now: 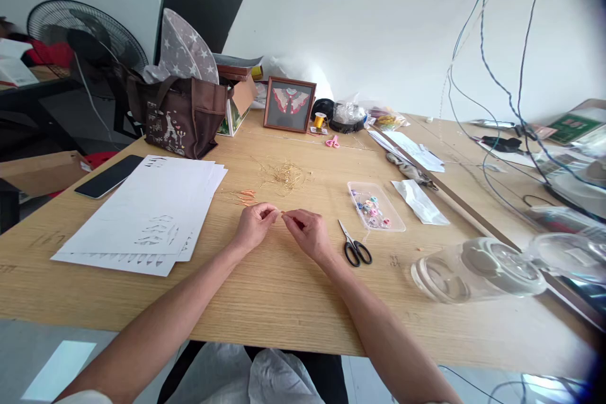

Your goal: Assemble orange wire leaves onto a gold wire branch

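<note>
My left hand [254, 225] and my right hand [308, 232] meet above the table, thumbs and fingertips pinched together. Between the fingertips shows a small orange piece [283, 213]; the fingers cover most of it. Just beyond my left hand lie several slender orange pieces with thin wire ends [247, 197]. A loose tangle of gold wire [285, 174] spreads farther back. Black-handled scissors [355, 249] rest right of my right hand, blades slightly apart. Behind them is a clear plastic box [377, 207] with small coloured spools or beads.
Printed paper sheets [137, 208] and a dark tablet or phone [108, 177] lie left. At the back stand a brown bag [184, 115], a framed butterfly piece [290, 104], yellow thread [319, 120] and pink scissors [332, 141]. A clear bottle [473, 270] lies right, near hanging cables [483, 44].
</note>
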The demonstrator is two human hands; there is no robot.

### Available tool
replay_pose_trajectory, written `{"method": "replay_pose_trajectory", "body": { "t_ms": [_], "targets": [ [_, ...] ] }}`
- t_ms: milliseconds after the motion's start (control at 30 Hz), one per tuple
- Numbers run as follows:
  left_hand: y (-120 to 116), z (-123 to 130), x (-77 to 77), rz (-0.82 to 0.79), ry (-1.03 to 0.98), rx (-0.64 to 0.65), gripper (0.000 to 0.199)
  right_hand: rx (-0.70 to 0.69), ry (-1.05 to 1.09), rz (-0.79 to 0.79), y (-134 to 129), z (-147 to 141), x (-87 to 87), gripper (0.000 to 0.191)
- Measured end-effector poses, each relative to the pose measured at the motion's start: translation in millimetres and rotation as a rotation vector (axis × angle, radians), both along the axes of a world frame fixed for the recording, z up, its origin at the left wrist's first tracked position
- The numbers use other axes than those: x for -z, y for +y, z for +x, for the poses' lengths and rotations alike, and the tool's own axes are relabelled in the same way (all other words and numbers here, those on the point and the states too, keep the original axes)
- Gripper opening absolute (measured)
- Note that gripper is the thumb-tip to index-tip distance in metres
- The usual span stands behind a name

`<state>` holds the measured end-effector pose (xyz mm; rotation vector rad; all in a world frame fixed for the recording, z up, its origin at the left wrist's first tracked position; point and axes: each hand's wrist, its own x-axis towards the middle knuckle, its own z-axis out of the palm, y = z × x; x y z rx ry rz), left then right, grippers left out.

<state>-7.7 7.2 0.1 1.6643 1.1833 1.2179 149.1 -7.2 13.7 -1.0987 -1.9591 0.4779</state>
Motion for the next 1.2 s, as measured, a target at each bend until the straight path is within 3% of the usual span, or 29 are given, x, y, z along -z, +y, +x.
{"method": "replay_pose_trajectory", "body": {
  "t_ms": [167,333,700,933,1200],
  "targets": [
    [-5,4,-4.9,-0.030,0.031,0.141,0.021,0.106,0.051,-0.020,6,9,-2.8,0.024],
    [-6,5,-10.2,-0.099,-0.130,0.223,0.019,0.110,0.148,-0.174,11,14,1.3,0.028],
    [-4,5,-9.8,-0.147,-0.454,0.077,0.019,-0.003,0.113,-0.211,2,-3,4.8,0.029],
    [1,1,-0.4,-0.059,-0.200,-0.068,0.022,-0.010,0.044,-0.095,-2,-5,1.4,0.025],
    [-3,1,-3.8,0.048,0.054,0.051,0.021,0.068,0.007,0.023,5,8,-1.1,0.022]
  ]
}}
